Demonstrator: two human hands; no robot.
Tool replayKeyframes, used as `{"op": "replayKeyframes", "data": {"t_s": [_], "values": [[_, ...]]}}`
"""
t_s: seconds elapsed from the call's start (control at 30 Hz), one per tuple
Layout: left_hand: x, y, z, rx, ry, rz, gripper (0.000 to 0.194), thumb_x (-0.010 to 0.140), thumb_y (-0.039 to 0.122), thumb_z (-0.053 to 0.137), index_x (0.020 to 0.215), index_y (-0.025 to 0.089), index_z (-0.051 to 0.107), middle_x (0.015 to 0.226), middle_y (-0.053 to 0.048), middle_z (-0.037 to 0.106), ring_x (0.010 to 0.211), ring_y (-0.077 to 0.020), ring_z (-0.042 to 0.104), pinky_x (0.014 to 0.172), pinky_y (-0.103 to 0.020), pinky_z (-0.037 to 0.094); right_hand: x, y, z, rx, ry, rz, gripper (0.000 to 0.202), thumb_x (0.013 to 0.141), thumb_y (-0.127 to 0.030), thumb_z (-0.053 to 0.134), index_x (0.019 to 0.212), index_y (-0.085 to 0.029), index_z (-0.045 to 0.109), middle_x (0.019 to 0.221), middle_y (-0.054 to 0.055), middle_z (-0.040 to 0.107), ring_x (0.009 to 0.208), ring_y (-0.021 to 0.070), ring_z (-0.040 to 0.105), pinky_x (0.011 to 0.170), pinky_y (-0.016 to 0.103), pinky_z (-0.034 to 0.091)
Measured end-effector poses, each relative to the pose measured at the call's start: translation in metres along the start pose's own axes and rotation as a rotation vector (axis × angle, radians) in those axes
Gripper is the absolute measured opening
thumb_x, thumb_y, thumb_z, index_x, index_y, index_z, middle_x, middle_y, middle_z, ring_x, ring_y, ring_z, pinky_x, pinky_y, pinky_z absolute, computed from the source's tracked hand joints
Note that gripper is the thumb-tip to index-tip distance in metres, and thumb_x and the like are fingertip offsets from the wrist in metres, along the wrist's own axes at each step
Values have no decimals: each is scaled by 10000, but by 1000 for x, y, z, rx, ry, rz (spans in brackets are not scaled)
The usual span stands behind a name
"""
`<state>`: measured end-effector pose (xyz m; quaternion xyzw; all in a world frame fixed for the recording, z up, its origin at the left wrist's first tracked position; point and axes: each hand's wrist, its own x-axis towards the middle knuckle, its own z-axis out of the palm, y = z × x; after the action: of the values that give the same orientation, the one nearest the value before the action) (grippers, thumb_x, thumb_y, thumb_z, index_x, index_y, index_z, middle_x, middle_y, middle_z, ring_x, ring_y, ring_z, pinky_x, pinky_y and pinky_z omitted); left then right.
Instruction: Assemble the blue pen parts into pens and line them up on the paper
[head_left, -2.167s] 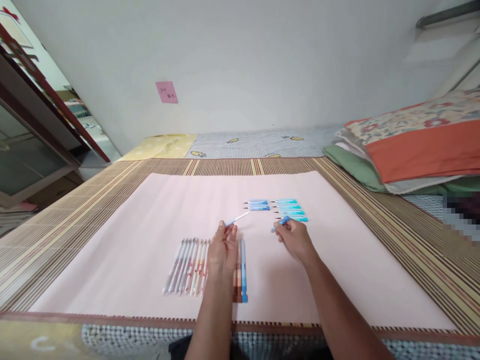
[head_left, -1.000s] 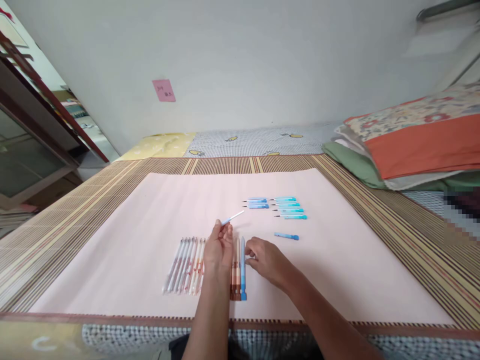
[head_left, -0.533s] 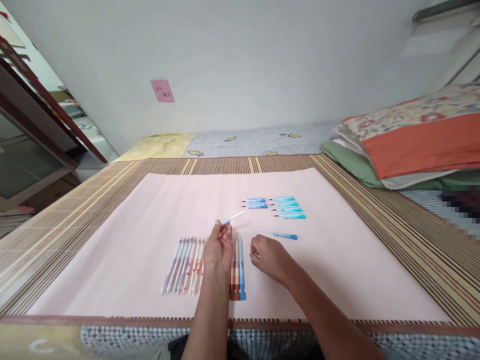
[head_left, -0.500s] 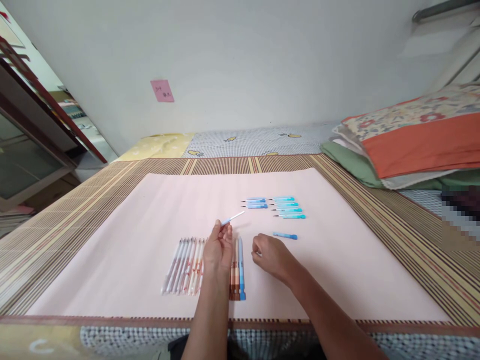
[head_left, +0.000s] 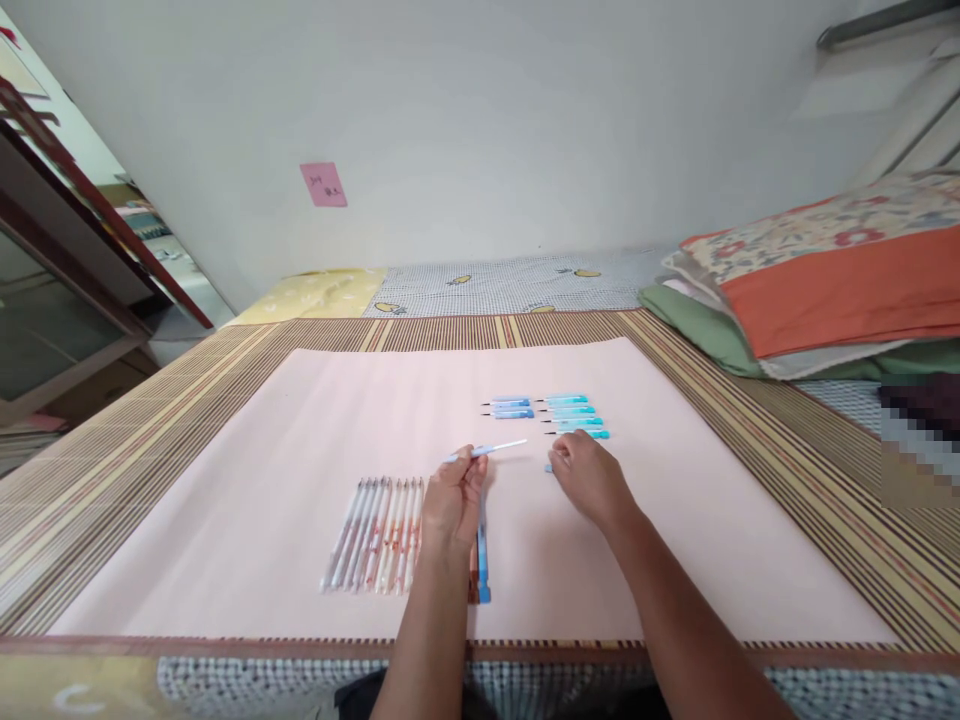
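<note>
My left hand (head_left: 459, 492) pinches a pale blue pen piece (head_left: 487, 450) with a thin white end pointing right. My right hand (head_left: 589, 475) is closed above the paper, its fingertips at a blue pen barrel (head_left: 549, 468) of which only the left end shows. Whether the fingers grip that barrel or something else is hidden. Beyond the hands lie two blue pens (head_left: 512, 413) and several turquoise pens (head_left: 566, 399), dark tips to the left. Left of my left wrist is a row of pale pens (head_left: 371, 535). A blue pen (head_left: 483, 560) and brown pens lie partly behind that wrist.
Pale pink paper (head_left: 247, 500) covers a striped bamboo mat (head_left: 187, 390). Folded bedding (head_left: 840, 290) is piled at the right. A pink note (head_left: 323, 185) is stuck to the wall behind. A dark-framed glass door (head_left: 52, 290) stands at the left.
My left hand has shifted slightly right with the pen piece, which lies flatter. My right hand has moved right and away from me, over the loose blue barrel.
</note>
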<state>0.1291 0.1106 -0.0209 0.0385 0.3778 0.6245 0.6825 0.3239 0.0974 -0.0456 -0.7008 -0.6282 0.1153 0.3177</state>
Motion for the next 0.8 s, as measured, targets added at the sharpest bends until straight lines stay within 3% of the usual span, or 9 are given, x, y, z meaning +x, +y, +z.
{"op": "replayKeyframes", "data": {"t_s": [0.07, 0.23, 0.47, 0.63, 0.8], "values": [[1, -2, 0, 15, 2, 3, 261, 915, -47, 538, 726, 54, 686, 689, -75, 695, 588, -91, 684, 613, -163, 605, -1, -8, 7, 263, 4, 11, 149, 868, -256, 552, 883, -193, 685, 895, 57, 669, 774, 189, 594, 675, 307, 417], [-1, -5, 2, 34, -27, 15, 233, 892, -50, 566, 724, 59, 684, 708, -81, 695, 583, -93, 672, 621, -169, 606, -5, -31, 28, 993, -197, 110, 315, 812, -414, 725, 1026, -184, 742, 799, 21, 709, 645, 137, 585, 603, 277, 440], [-1, -5, 3, 9, -3, 27, 221, 879, -50, 594, 717, 75, 677, 684, -67, 693, 569, -93, 673, 623, -172, 606, -3, -39, 23, 1229, 69, 323, 370, 743, -529, 800, 872, -196, 704, 814, 37, 744, 713, 167, 690, 655, 292, 526], [2, -4, 0, -1, 35, 70, 223, 908, -11, 580, 718, 68, 665, 661, -73, 691, 558, -95, 675, 579, -156, 574, -3, -39, 20, 1446, 281, 368, 265, 799, -445, 773, 868, -212, 667, 725, -20, 693, 598, 109, 616, 573, 247, 476], [-3, -11, -1, 263, -107, 202, 70, 835, 108, 738, 795, 93, 682, 677, -58, 710, 585, -114, 678, 607, -187, 557, -10, -54, 44, 1697, 137, 488, 230, 806, -336, 748, 996, -217, 696, 933, 46, 776, 919, 193, 727, 820, 336, 565]]}}
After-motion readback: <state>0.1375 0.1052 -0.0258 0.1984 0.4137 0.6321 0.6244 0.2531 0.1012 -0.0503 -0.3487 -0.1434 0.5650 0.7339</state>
